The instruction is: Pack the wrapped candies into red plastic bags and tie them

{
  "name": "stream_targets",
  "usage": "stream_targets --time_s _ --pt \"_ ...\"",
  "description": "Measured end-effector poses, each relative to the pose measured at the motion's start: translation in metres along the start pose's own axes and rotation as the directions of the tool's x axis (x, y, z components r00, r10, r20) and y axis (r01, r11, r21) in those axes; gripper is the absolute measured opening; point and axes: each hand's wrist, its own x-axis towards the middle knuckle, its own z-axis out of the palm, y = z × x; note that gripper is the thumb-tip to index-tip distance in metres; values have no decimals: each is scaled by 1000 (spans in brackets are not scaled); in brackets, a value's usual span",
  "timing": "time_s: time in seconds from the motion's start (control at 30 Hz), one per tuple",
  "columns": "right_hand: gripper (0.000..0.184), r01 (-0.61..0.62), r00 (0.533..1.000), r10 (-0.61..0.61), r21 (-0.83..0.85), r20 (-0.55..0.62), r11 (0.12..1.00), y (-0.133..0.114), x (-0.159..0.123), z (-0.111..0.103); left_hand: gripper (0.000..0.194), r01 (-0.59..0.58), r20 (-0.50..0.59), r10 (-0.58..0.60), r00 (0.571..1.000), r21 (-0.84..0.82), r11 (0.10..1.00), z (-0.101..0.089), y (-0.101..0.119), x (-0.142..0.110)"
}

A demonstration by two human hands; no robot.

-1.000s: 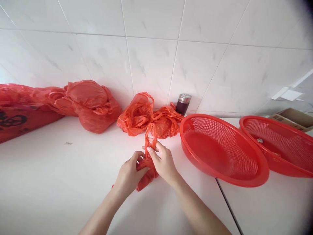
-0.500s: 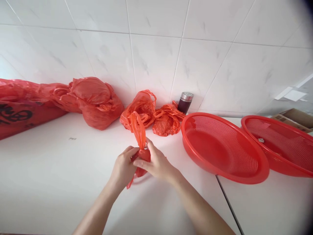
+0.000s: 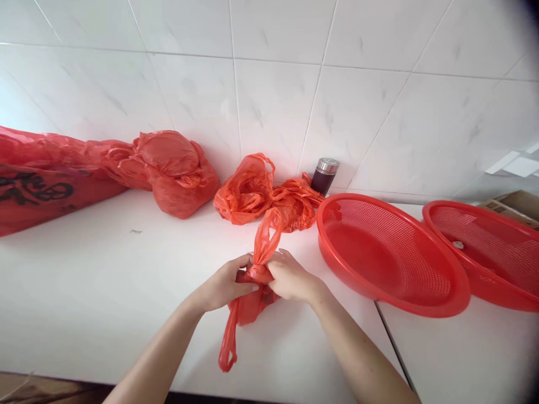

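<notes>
My left hand (image 3: 225, 285) and my right hand (image 3: 291, 278) meet over the white counter (image 3: 105, 292), both closed on a small red plastic bag (image 3: 252, 300). Their fingers pinch the bag's twisted neck from either side. One handle loop (image 3: 266, 238) stands up above the hands. The other handle (image 3: 227, 339) hangs down towards the counter's front edge. The bag's body sits under the hands, partly hidden by them.
Two crumpled orange-red bags (image 3: 263, 193) lie by the tiled wall, with a dark metal-capped flask (image 3: 324, 175) behind. Larger filled red bags (image 3: 168, 168) stretch along the left. Two red mesh baskets (image 3: 391, 255) (image 3: 484, 252) sit to the right.
The hands turned the bag over: a handle now hangs down near the counter edge, and the upper loop shifted from left-leaning to upright. The view also drifted slightly.
</notes>
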Motion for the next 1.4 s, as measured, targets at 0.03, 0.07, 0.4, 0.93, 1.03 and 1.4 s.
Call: stream_targets --time_s 0.03,0.07,0.4,0.93,1.03,1.4 --pt "30 -8 1000 7 23 15 1000 2 -2 -2 28 0 16 -1 1000 36 999 -1 -2 0" --pt "28 -13 999 12 46 31 999 3 -4 -4 28 1 11 -2 1000 78 997 -3 -3 -1" --pt "29 -102 994 107 218 -12 971 5 -9 -8 31 43 -288 113 951 484 874 -12 31 -9" --pt "17 -12 994 47 338 -97 941 -37 6 4 21 124 -114 -93 989 306 944 -61 51 -39" --pt "37 94 978 -24 331 -209 939 -42 8 10 27 182 -172 -179 969 6 983 -83 54 -61" --pt "32 -83 992 111 338 -64 937 -6 4 78 49 467 -778 -256 573 53 883 -209 51 -180"
